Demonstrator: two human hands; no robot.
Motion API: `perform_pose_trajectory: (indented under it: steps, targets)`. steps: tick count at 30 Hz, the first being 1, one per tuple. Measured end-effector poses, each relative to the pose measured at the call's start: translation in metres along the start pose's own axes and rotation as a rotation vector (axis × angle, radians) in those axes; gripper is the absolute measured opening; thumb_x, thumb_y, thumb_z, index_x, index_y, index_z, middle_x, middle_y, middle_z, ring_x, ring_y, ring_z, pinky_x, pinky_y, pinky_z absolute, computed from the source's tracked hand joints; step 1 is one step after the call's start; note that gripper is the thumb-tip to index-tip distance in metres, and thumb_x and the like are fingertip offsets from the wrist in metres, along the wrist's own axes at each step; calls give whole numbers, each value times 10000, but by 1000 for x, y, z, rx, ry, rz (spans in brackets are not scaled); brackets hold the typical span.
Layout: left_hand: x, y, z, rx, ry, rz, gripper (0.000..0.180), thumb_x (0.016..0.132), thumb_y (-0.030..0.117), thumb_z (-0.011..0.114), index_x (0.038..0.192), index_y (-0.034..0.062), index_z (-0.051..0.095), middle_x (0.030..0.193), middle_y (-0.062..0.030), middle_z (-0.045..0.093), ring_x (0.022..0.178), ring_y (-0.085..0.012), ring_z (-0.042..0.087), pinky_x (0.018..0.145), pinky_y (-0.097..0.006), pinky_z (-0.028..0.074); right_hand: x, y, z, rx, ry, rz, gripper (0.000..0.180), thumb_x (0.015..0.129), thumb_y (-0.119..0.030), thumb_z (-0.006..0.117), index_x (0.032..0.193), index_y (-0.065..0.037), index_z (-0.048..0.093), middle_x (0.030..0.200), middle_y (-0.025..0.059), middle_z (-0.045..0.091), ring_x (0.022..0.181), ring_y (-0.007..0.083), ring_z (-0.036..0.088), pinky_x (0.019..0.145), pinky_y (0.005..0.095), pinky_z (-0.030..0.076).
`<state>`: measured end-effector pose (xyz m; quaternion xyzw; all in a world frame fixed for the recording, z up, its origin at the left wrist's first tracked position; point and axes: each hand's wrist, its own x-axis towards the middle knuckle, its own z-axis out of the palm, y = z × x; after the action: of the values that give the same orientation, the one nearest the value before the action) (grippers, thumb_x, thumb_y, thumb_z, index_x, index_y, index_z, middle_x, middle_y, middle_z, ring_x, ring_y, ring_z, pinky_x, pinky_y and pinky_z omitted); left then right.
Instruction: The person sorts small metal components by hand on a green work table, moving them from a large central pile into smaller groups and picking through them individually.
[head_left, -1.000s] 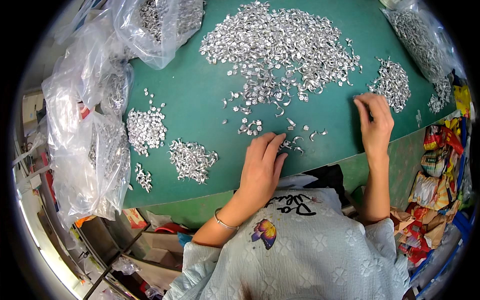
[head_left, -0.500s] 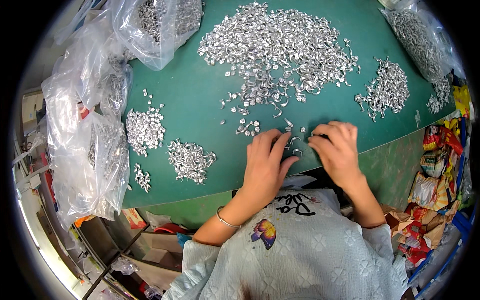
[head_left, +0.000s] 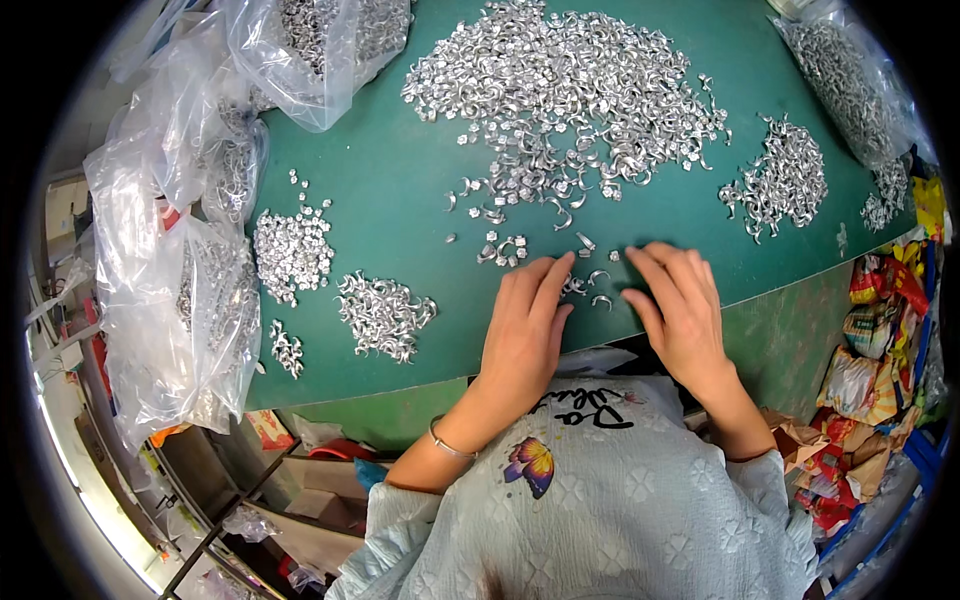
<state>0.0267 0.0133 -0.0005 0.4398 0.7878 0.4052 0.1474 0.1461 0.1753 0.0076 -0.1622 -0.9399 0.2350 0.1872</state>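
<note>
My left hand [head_left: 525,325] lies flat on the green table mat [head_left: 400,190], fingers spread, its fingertips by a few small silver metal pieces [head_left: 585,285]. My right hand [head_left: 678,305] rests palm down just to the right of those pieces, fingers apart. Neither hand visibly grips anything. A large heap of silver pieces [head_left: 560,85] spreads across the far middle of the mat. Smaller sorted piles lie at the left [head_left: 290,250], lower left [head_left: 383,315] and right [head_left: 780,180].
Clear plastic bags of silver pieces stand along the left edge [head_left: 190,300], at the top left [head_left: 320,40] and at the top right [head_left: 850,80]. Colourful packets [head_left: 880,340] are stacked below the table's right edge. Shelving and boxes [head_left: 290,490] sit under the table's front edge.
My right hand came back from the small pile at the right to the near edge beside my left hand. The left hand stayed in place, shifting only slightly.
</note>
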Motion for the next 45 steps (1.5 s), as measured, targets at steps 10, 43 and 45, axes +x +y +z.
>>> perform_pose_trajectory:
  steps: [10,43,45]
  targets:
    - [-8,0,-6,-96,-13,-24,527,801,-97,623,1310,-19,509,1184,-198,537,1036,-375,535,894,-415,464,-12,-20,21,260,-100,31,394,791,-32,711,1160,36,589,1086,176,521,956,345,548,807,415,471]
    - [0,-32,-30,403,305,-69,264,793,83,728,1034,64,621,1000,-84,552,930,-276,526,793,-393,353,69,-46,61,21,-88,-239,136,780,-37,702,907,-40,655,945,55,589,868,246,532,749,365,382]
    - [-2,-38,-29,392,297,-62,248,792,75,728,1017,60,625,998,-81,558,927,-274,530,795,-391,352,69,-44,56,8,-65,-242,133,777,-43,708,894,-42,645,930,54,589,864,245,532,757,365,381]
